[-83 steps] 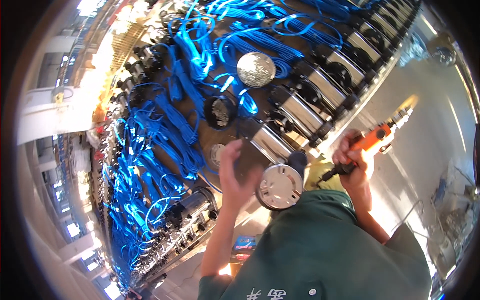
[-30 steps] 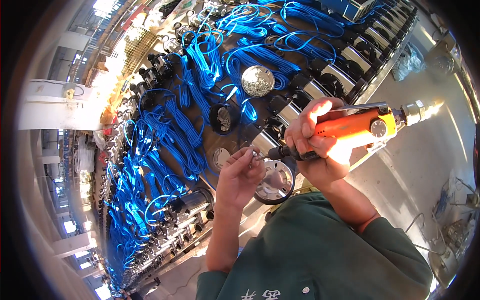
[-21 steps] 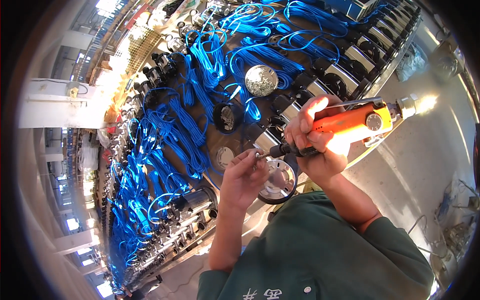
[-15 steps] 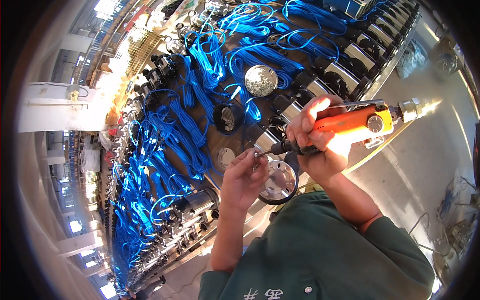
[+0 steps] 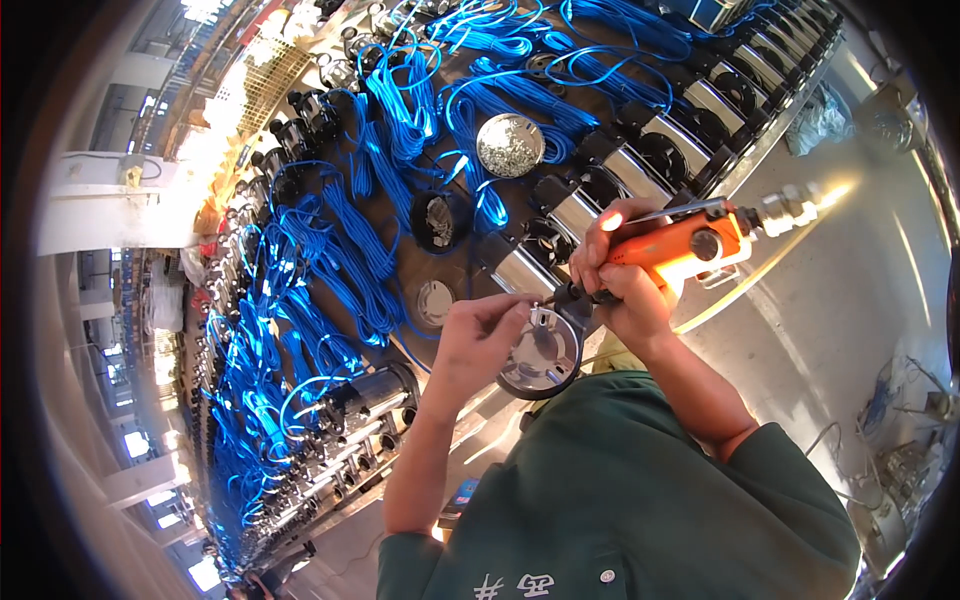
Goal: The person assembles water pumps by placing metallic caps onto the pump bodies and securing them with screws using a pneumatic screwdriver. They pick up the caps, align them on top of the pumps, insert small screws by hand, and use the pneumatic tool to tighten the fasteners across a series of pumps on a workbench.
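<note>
My right hand (image 5: 640, 305) is wrapped round an orange air screwdriver (image 5: 672, 250), whose bit points left and down. Its tip meets the fingertips of my left hand (image 5: 478, 345), closed in a pinch; whatever small piece they hold is too small to make out. Both fingertips and bit are at the upper edge of a round, shiny metal end plate (image 5: 548, 358) with slots and a black rim. This plate faces up at the bench's near edge, close to my body. Part of it is hidden behind my left hand.
Blue cable bundles (image 5: 355, 240) cover much of the bench. A round tin of small metal parts (image 5: 511, 145), a black bowl (image 5: 440, 222) and a flat metal disc (image 5: 434, 303) lie beyond my hands. Rows of shiny cylindrical housings (image 5: 650, 150) line the right edge. A yellow hose (image 5: 740, 290) runs at right.
My left hand and the screwdriver's bit have come over the end plate's upper edge; before, they met just beside it. The screwdriver has shifted left, and the whole view has shifted slightly.
</note>
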`<move>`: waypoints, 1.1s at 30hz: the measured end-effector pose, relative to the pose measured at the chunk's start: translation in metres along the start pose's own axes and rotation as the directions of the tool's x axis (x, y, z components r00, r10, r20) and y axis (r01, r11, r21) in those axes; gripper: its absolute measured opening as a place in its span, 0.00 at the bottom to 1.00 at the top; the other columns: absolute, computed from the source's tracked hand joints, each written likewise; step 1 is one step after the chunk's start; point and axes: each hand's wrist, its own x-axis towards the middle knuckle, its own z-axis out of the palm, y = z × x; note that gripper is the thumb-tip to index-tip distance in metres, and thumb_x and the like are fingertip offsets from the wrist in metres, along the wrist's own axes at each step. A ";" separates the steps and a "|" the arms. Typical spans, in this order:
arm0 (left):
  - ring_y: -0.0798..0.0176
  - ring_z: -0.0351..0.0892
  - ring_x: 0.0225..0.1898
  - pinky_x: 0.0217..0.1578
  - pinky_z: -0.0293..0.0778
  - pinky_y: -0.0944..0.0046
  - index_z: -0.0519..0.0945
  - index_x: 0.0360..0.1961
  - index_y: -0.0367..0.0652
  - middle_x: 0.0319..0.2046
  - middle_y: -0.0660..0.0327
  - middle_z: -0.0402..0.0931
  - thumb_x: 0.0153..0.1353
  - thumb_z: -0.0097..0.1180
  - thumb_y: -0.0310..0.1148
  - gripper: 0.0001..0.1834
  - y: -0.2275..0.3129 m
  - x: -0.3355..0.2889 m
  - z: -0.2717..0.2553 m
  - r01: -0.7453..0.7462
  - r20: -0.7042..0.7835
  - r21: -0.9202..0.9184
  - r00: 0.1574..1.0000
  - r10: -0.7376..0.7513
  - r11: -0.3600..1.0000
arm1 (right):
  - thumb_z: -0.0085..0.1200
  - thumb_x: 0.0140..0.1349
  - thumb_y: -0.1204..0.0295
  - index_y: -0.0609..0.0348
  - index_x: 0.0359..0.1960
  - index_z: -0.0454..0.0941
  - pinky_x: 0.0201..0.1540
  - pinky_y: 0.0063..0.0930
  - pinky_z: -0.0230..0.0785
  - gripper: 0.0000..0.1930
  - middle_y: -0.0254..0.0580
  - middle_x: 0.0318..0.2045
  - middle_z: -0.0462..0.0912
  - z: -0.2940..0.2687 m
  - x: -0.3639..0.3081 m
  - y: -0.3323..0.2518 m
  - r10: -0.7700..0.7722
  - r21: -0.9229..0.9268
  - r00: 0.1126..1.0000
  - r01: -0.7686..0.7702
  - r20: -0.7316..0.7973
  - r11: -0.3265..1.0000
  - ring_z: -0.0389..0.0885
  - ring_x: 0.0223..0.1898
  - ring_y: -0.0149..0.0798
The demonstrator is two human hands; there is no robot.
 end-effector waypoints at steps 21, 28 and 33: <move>0.63 0.78 0.44 0.44 0.77 0.68 0.61 0.56 0.24 0.44 0.48 0.76 0.46 0.71 0.25 0.39 -0.073 -0.058 0.028 0.044 -0.348 -0.265 0.927 -0.138 0.963 | 0.45 0.42 0.87 0.65 0.37 0.66 0.27 0.26 0.70 0.16 0.43 0.24 0.72 -0.009 0.000 0.032 0.135 -0.414 0.980 -0.062 0.149 0.908 0.72 0.23 0.33; 0.64 0.78 0.43 0.43 0.76 0.68 0.62 0.55 0.25 0.42 0.51 0.76 0.45 0.72 0.24 0.39 -0.078 -0.057 0.031 0.021 -0.376 -0.320 0.915 -0.148 0.947 | 0.45 0.43 0.87 0.63 0.39 0.67 0.27 0.25 0.70 0.17 0.43 0.26 0.73 -0.016 -0.007 0.043 0.165 -0.424 0.968 -0.072 0.188 0.903 0.72 0.24 0.33; 0.62 0.77 0.46 0.51 0.73 0.66 0.64 0.55 0.27 0.45 0.51 0.75 0.54 0.61 0.23 0.28 -0.084 -0.064 0.021 0.060 -0.405 -0.448 0.876 -0.262 0.892 | 0.46 0.44 0.86 0.64 0.43 0.68 0.27 0.23 0.69 0.20 0.42 0.27 0.74 -0.004 -0.004 0.036 0.151 -0.404 0.974 -0.070 0.171 0.912 0.73 0.24 0.30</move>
